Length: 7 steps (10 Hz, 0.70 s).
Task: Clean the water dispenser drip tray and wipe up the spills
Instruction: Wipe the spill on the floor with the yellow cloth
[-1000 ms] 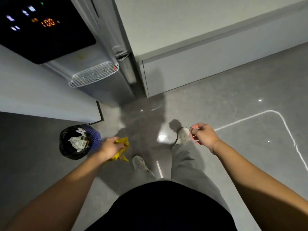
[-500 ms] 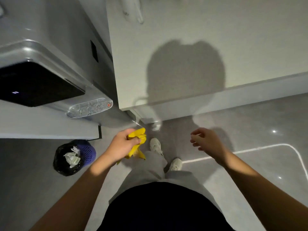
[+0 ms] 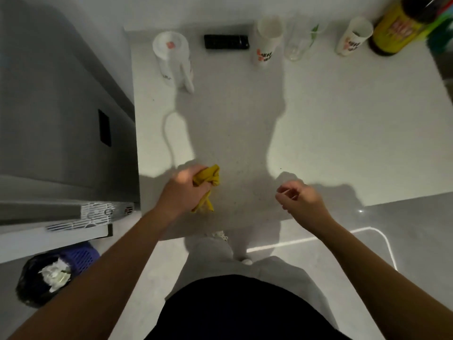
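The drip tray (image 3: pixel 98 214) sat at the dispenser's (image 3: pixel 61 119) front, left of the bench (image 3: pixel 318 131). The left hand (image 3: pixel 182 190), nearer it, clenched a yellow cloth (image 3: pixel 208 177) above the bench. The right hand (image 3: pixel 297 198) hung loosely curled, empty.

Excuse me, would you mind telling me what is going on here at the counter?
A person stands at a white counter beside the water dispenser. The left hand grips a bunched yellow cloth just above the counter's near edge; the right hand is loosely curled and holds nothing visible. The dispenser's drip tray sits untouched at the left.
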Each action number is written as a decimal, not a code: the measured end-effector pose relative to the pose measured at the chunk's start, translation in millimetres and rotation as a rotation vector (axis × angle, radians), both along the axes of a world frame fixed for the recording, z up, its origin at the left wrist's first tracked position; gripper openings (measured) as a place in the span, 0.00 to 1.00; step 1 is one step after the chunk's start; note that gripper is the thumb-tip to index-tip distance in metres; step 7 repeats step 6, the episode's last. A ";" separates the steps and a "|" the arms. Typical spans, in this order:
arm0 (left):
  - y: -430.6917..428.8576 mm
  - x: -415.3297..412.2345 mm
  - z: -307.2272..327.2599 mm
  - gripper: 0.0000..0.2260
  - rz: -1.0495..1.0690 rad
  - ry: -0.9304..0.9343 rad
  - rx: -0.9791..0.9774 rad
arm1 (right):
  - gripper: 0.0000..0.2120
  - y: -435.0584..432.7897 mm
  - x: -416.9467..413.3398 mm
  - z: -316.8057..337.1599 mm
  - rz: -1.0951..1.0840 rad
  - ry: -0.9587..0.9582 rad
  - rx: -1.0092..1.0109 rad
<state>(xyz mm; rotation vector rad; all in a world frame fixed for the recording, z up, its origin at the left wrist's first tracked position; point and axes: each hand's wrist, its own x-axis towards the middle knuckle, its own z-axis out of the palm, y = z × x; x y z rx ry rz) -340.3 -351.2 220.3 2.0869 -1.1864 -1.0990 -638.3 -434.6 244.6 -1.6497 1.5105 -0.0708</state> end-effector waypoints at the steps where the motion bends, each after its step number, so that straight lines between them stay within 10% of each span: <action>1: -16.8 6.1 -9.2 0.20 -0.060 -0.185 0.019 | 0.08 -30.6 4.8 -14.9 0.120 0.112 -0.102; 7: -29.1 -27.9 1.9 0.31 -0.122 -0.525 0.193 | 0.06 -89.7 -2.7 -31.3 0.355 0.121 0.078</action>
